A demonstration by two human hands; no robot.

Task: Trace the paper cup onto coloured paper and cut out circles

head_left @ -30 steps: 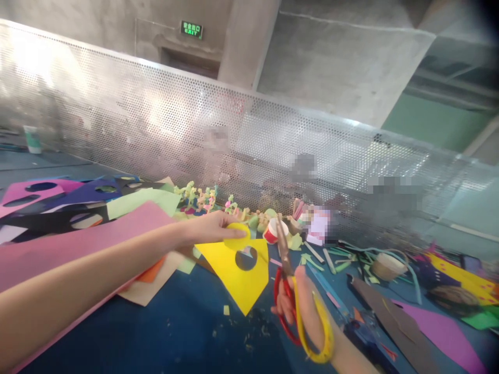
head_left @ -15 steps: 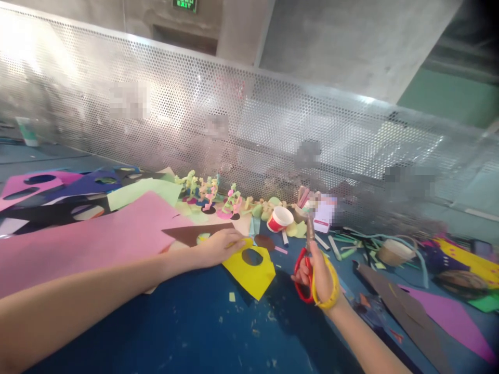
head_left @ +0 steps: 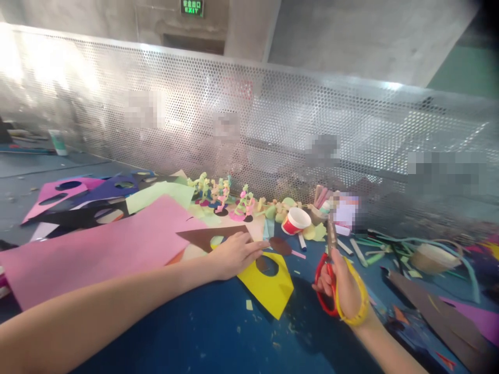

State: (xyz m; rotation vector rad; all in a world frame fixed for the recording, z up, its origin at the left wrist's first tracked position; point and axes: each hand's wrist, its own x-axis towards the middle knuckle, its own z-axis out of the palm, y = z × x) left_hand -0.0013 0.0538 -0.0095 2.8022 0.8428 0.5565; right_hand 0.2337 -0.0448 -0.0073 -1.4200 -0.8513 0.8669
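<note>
Looking over a blue table [head_left: 187, 337] towards a perforated metal screen [head_left: 187, 119], with a lit green exit sign [head_left: 192, 7] on the concrete behind. Spread across the left side, a large pink sheet [head_left: 117, 254]; in front of the screen, small paper figures [head_left: 222, 195] and a red-and-white cup [head_left: 290, 224]. Near the middle, over the blue surface, a yellow sheet [head_left: 273, 293] with a round hole, partly covered by the left hand [head_left: 234, 257]. Fingers stretched out side by side there; impossible to tell whether pinching anything underneath. Just behind that hand, a brown sheet [head_left: 198, 238]; just beyond the fingertips, a brown disc [head_left: 279, 245]. Closed around the handles of scissors [head_left: 331, 244] with the right hand [head_left: 346, 288], blades together and pointing away, well apart from the yellow sheet
</note>
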